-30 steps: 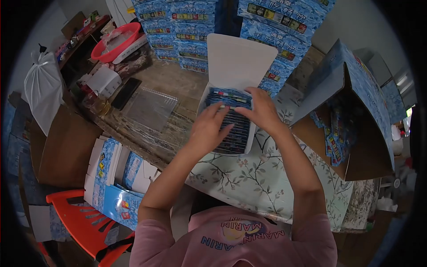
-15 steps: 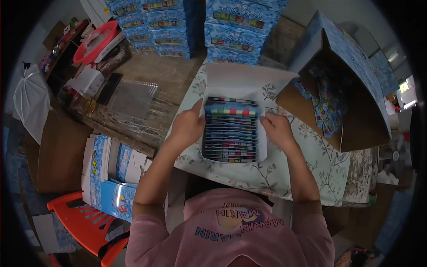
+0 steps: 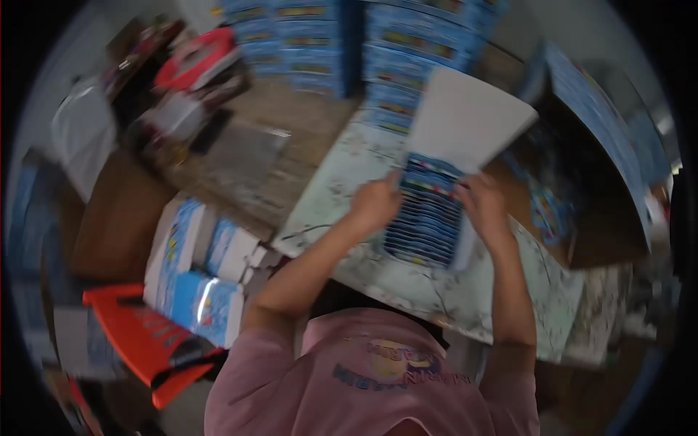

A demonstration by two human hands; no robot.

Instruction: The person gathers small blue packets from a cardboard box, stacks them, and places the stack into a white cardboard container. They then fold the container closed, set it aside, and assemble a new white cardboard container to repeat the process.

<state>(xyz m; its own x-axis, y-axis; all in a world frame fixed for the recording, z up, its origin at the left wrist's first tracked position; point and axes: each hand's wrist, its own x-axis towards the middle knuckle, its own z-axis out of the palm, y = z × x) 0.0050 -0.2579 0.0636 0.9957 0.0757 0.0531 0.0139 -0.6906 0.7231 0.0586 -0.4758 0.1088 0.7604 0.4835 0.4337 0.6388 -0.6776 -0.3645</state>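
An open white cardboard box [image 3: 469,251], its lid [image 3: 472,112] raised at the far side, sits slightly turned on the cloth-covered table. Flat blue packets [image 3: 423,229] stand on edge inside it in a tight row. My left hand [image 3: 376,206] is closed on the box's left wall near the far end. At the opposite wall, my right hand [image 3: 486,207] is closed over the rim, its fingertips beside the packets. Motion blur hides the exact finger contact.
Blue printed boxes [image 3: 309,43] are stacked at the back. A large open carton [image 3: 600,240] with loose packets stands on the right. Folded box blanks [image 3: 207,305] lie left, above an orange chair [image 3: 138,338]. A floral cloth [image 3: 327,211] covers the table.
The view has shifted, so most things sit further right and lower. The box has turned, its lid leaning right. My right fingers have moved over the rim toward the packets.
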